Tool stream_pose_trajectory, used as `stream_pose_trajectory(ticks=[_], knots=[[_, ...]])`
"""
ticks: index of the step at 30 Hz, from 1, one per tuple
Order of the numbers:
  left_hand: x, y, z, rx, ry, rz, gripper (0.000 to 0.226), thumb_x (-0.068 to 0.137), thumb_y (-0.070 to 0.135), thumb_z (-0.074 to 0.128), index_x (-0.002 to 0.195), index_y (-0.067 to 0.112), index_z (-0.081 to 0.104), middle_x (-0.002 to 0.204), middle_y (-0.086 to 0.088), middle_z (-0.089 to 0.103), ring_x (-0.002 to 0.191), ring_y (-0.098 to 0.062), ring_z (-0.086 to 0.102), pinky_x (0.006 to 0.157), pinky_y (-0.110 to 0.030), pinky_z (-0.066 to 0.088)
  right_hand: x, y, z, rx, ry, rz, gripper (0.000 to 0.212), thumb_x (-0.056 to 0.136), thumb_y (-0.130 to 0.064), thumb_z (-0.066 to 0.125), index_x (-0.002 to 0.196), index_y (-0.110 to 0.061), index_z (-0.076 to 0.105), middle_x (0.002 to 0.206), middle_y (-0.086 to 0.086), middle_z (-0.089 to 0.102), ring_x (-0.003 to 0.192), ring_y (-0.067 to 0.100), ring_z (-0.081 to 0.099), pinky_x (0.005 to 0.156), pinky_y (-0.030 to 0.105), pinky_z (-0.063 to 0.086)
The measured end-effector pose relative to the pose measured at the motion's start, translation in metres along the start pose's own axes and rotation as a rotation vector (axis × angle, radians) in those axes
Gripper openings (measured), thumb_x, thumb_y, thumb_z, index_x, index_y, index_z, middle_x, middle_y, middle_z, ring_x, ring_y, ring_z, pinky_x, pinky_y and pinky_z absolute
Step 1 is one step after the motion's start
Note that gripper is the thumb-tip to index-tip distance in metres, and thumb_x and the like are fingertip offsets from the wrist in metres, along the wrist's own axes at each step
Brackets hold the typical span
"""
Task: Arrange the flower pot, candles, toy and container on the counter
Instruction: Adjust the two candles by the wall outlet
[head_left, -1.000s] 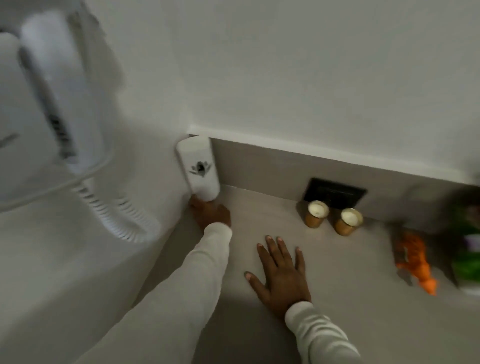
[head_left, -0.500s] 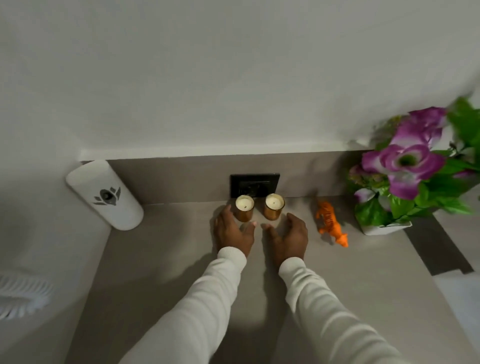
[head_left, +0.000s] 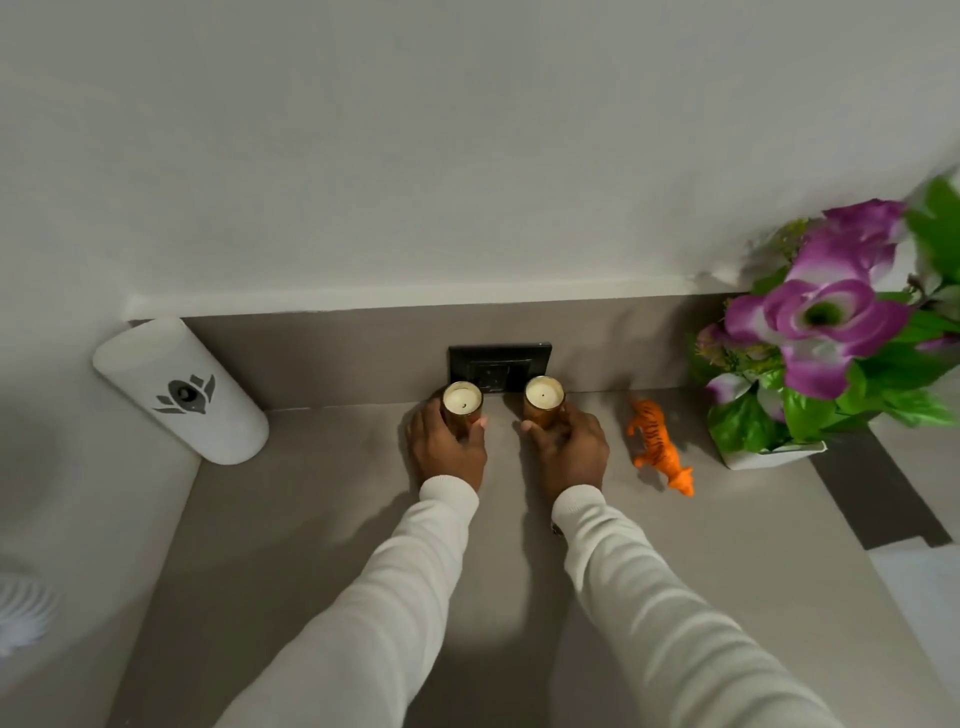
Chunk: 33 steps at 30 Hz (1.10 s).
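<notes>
Two amber glass candles stand at the back of the grey counter (head_left: 322, 545). My left hand (head_left: 447, 447) is wrapped around the left candle (head_left: 461, 401), and my right hand (head_left: 569, 449) around the right candle (head_left: 543, 396). A white cylindrical container (head_left: 182, 392) with a dark lotus mark stands in the back left corner. An orange toy tiger (head_left: 657, 447) stands to the right of my right hand. Further right is a white flower pot (head_left: 769, 457) with purple flowers and green leaves.
A black wall socket (head_left: 498, 364) sits in the backsplash just behind the candles. A white wall rises behind the counter. A darker strip (head_left: 878, 499) crosses the counter at the right. A white ribbed object (head_left: 21, 608) shows at the left edge.
My left hand left the white container and both hands moved to the candles. Half a second ago they lay just in front of the candles; now each one grips a candle.
</notes>
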<state>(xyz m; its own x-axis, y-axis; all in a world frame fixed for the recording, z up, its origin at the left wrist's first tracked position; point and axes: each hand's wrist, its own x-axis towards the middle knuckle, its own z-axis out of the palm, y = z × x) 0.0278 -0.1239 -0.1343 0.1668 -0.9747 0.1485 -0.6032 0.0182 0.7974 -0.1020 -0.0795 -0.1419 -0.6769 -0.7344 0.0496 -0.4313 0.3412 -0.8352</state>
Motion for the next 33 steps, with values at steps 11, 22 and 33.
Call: stream_pose_trajectory(ticks=[11,22,33], knots=[[-0.1,0.04,0.003,-0.067,-0.09,0.116,0.063,0.073,0.01,0.066,0.131,0.007,0.042,0.133,-0.02,0.046,0.124,-0.035,0.041,0.105,-0.045,0.037,-0.101,0.059,-0.1,0.138,0.061,0.083,0.03,0.076,-0.014,0.079,0.103,-0.023,0.069,0.097,-0.006,0.068,0.086,0.011,0.065,0.08,0.034,0.056],[-0.11,0.097,0.07,-0.018,-0.625,0.59,0.069,0.074,0.037,0.073,0.134,0.015,0.047,0.148,-0.014,0.037,0.131,-0.033,0.035,0.109,-0.04,0.035,-0.006,0.106,-0.174,0.248,0.429,0.391,0.082,0.067,-0.024,0.089,0.135,-0.016,0.045,0.095,0.004,0.063,0.078,0.017,0.062,0.088,0.03,0.046],[-0.064,0.12,0.063,-0.023,-0.501,0.588,0.053,0.079,0.026,0.07,0.127,0.013,0.054,0.148,-0.009,0.04,0.128,-0.029,0.042,0.109,-0.033,0.037,0.067,0.074,-0.148,0.147,0.411,0.216,0.064,0.063,-0.04,0.088,0.115,-0.024,0.054,0.071,-0.011,0.055,0.064,0.012,0.059,0.07,0.028,0.042]])
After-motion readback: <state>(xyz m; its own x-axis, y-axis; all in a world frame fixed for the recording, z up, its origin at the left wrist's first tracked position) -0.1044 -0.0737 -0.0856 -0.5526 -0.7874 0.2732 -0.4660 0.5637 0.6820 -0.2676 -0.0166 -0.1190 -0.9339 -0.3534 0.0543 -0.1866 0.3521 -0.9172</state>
